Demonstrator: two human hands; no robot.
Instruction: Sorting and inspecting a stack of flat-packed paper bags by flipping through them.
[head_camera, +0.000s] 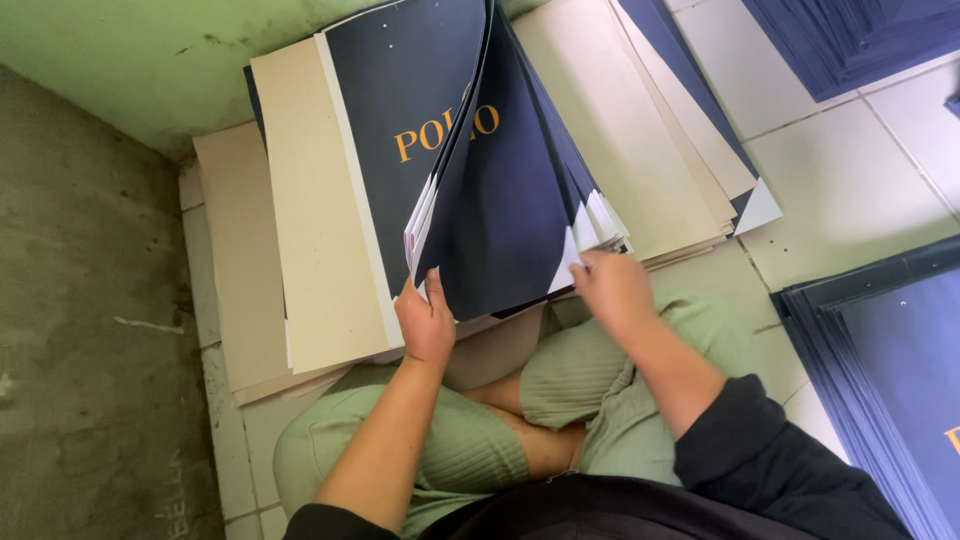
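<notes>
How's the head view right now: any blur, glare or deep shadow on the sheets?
Head view: even soft light, no glare; right hand and the fanned dark sheets slightly motion-blurred; left hand sharper; faint shadow under the lifted sheets.

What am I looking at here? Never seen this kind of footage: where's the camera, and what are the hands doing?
There is no machine: one camera on a person's head looks down at their own bare hands. The person sits cross-legged on a tiled floor in green shorts. In front of them lies a stack of large dark navy sheets with white backs, on beige cardboard. The left hand pinches the lower edge of several raised sheets. The right hand fingers the fanned corners of the sheets beside it. More navy stacks lie at the right, and a green wall is at the top left.
</notes>
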